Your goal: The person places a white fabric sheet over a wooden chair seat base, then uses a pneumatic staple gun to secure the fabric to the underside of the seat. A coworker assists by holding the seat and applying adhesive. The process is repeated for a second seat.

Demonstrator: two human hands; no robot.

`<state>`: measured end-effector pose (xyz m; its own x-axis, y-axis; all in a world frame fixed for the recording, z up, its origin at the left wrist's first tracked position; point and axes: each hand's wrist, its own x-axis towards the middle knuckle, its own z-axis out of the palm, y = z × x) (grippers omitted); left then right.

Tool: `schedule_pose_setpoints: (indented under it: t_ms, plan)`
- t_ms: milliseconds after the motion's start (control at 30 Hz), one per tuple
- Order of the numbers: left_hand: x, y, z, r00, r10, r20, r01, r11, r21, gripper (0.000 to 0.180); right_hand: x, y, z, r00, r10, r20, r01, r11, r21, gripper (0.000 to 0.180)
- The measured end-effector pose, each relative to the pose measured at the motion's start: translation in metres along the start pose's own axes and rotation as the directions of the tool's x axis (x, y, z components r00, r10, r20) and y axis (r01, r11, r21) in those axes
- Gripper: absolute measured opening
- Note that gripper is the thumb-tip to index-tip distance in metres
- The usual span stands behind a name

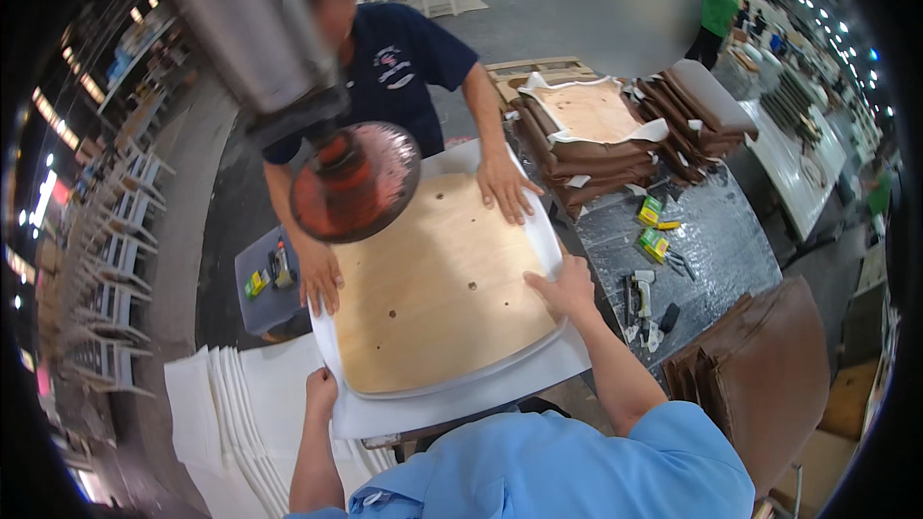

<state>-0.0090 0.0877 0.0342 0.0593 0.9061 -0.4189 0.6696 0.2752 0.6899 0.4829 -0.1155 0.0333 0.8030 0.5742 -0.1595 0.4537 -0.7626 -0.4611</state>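
A pale plywood seat board point(442, 298) with several drilled holes lies on foam over a white fabric sheet point(461, 411). My left hand point(322, 392) is closed on the sheet's edge by the board's near left corner. At the board's right edge, my right hand point(567, 286) grips with its thumb across the wood; its other fingers are partly hidden, around the edge and the fabric. Opposite me, a co-worker's two hands point(505, 187) press the far edge and the left side. A round red-stained press disc point(380, 183) hangs above the far left part of the board.
The grey press cylinder point(250, 29) blocks the upper left. A dark table point(721, 250) on the right holds a staple gun point(642, 296), yellow-green boxes point(654, 245) and stacked brown seats point(586, 165). Brown covers point(760, 365) lie nearer; white sheets point(231, 423) are stacked at left.
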Motion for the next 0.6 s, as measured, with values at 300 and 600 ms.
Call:
schedule_pose_setpoints:
  t_ms: [300,600]
  plan:
    - [-0.010,-0.002,0.022,0.925,0.233,-0.299,-0.102,0.913,0.396,0.033,0.026,0.012,-0.003,0.974,0.049,0.222,-0.082,0.986,0.143,0.082]
    - [0.021,-0.002,-0.011,0.988,0.048,-0.150,-0.012,0.973,0.230,0.035,0.019,0.004,-0.007,0.991,-0.037,0.129,0.017,0.988,0.156,0.093]
